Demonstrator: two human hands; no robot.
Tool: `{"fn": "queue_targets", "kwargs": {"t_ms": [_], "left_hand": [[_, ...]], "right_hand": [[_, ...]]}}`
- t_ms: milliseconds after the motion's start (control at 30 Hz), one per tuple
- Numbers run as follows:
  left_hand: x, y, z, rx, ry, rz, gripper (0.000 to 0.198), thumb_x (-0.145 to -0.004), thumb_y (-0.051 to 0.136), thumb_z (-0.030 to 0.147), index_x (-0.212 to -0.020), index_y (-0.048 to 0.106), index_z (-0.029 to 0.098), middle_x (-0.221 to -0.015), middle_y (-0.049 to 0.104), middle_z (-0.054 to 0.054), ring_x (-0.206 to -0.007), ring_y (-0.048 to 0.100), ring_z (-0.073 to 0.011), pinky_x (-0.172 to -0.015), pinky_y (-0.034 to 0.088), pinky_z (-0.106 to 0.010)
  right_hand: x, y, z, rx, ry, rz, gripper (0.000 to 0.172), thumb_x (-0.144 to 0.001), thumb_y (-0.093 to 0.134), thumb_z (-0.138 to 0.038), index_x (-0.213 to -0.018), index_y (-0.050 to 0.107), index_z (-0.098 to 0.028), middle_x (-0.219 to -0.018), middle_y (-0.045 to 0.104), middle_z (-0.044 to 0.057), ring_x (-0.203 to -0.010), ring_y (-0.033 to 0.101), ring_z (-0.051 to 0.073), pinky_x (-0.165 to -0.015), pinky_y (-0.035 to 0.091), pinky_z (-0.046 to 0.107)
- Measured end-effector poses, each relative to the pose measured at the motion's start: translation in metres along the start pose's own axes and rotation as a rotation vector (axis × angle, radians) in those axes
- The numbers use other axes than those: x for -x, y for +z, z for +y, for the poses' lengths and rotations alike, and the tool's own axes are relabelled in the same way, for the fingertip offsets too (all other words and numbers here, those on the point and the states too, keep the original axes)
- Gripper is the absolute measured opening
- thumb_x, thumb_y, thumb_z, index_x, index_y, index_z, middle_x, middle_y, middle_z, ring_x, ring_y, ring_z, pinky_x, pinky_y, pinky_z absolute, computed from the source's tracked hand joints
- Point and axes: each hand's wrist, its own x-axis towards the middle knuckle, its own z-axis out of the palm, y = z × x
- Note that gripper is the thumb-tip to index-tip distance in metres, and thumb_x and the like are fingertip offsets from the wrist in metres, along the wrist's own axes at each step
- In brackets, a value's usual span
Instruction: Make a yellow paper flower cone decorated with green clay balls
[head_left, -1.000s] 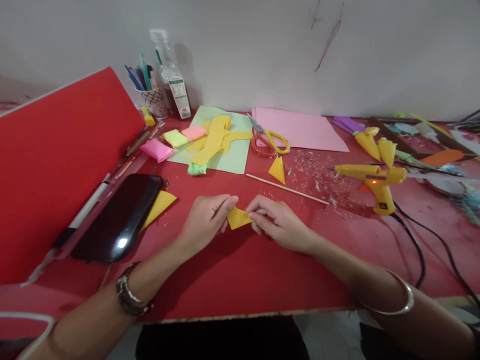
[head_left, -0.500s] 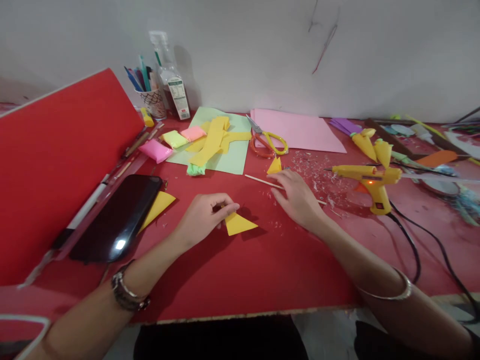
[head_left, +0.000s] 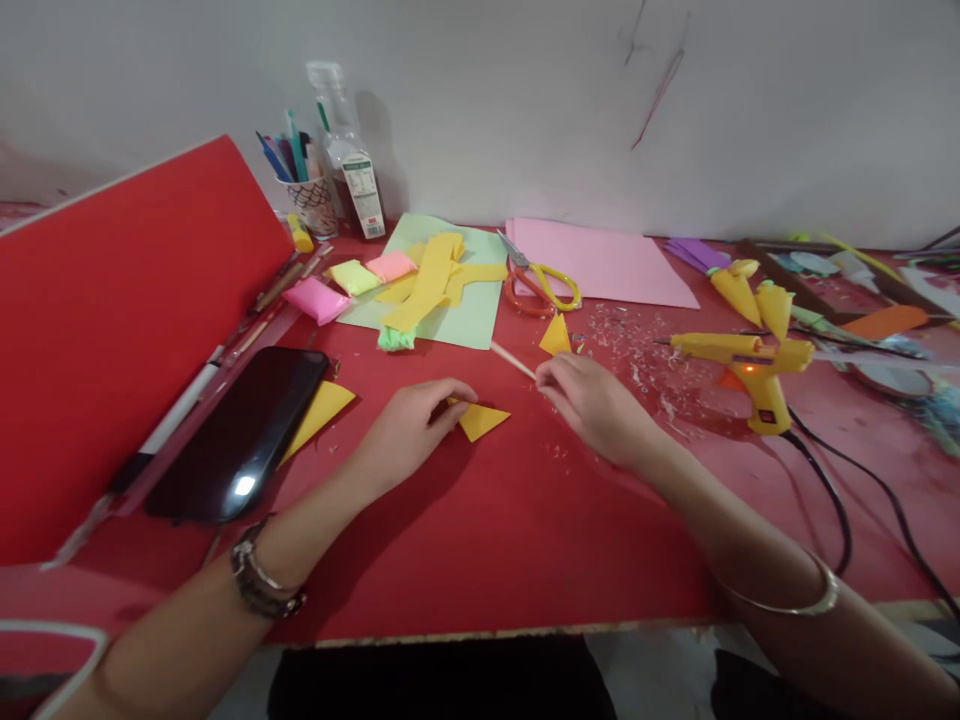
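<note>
My left hand (head_left: 409, 435) is curled over the left corner of a small folded yellow paper triangle (head_left: 484, 421), thumb and fingers closed at its edge. The fingertips partly hide that corner. My right hand (head_left: 592, 405) pinches a thin pale wooden stick (head_left: 511, 359); its tip points away to the upper left, and the rest is hidden under the hand. Just beyond the right fingers lies another yellow paper triangle (head_left: 556, 336). A third yellow paper piece (head_left: 321, 412) sticks out from beside the black phone (head_left: 238, 430).
Scissors (head_left: 551, 285) lie by pink sheets (head_left: 607, 262). Yellow strips (head_left: 431, 285) rest on a green sheet (head_left: 469, 325). At right stands a yellow glue gun (head_left: 757, 375), its light on and cable trailing. A bottle (head_left: 356, 180) and pen cup (head_left: 311, 205) stand behind.
My right hand has closed on the stick, which lay on the table under it before. My left hand has turned the yellow triangle and shifted it slightly away from me.
</note>
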Motion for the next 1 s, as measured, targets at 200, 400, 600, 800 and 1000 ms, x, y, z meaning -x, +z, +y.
{"fn": "queue_targets", "kwargs": {"t_ms": [200,400,600,800,1000], "left_hand": [[0.000,0.002,-0.003,0.066,-0.004,-0.004,0.019,-0.080,0.038,0.021,-0.085,0.055,0.017,-0.077,0.061,0.000,-0.068,0.054,-0.0121,-0.063,0.041,-0.022],[-0.002,-0.002,0.000,0.151,-0.017,-0.064,0.017,-0.079,0.041,0.024,-0.080,0.056,0.017,-0.074,0.061,0.000,-0.067,0.053,-0.0113,-0.061,0.040,-0.022],[-0.001,-0.007,0.008,0.522,-0.266,-0.045,0.013,-0.078,0.045,0.024,-0.081,0.056,0.018,-0.069,0.055,0.004,-0.057,0.050,-0.0070,-0.053,0.040,-0.017],[0.000,-0.004,0.009,0.821,-0.388,-0.113,0.012,-0.077,0.048,0.020,-0.087,0.055,0.018,-0.072,0.056,0.003,-0.055,0.052,-0.0042,-0.051,0.043,-0.014],[0.001,-0.006,0.010,0.851,-0.427,-0.392,0.012,-0.073,0.056,0.024,-0.073,0.060,0.012,-0.066,0.061,0.000,-0.054,0.056,-0.0069,-0.056,0.047,-0.020]], "right_hand": [[0.008,0.000,-0.008,-0.322,-0.171,0.049,0.008,-0.082,0.042,-0.017,-0.084,0.050,-0.016,-0.079,0.060,0.004,-0.069,0.056,0.012,-0.061,0.042,0.022],[0.011,0.009,-0.011,-0.258,-0.334,0.036,0.016,-0.085,0.043,-0.023,-0.081,0.057,-0.017,-0.075,0.064,0.003,-0.068,0.059,0.012,-0.059,0.042,0.021],[0.009,0.012,-0.016,-0.244,-0.380,0.128,0.022,-0.086,0.041,-0.022,-0.080,0.060,-0.015,-0.084,0.060,0.008,-0.074,0.056,0.012,-0.064,0.045,0.023],[0.009,0.011,-0.017,-0.352,-0.453,0.145,0.019,-0.086,0.041,-0.021,-0.081,0.059,-0.016,-0.084,0.063,0.006,-0.082,0.058,0.012,-0.073,0.047,0.024],[0.011,0.014,-0.019,-0.329,-0.479,0.210,0.022,-0.086,0.040,-0.019,-0.081,0.061,-0.014,-0.086,0.063,0.008,-0.078,0.058,0.011,-0.068,0.048,0.023]]}}
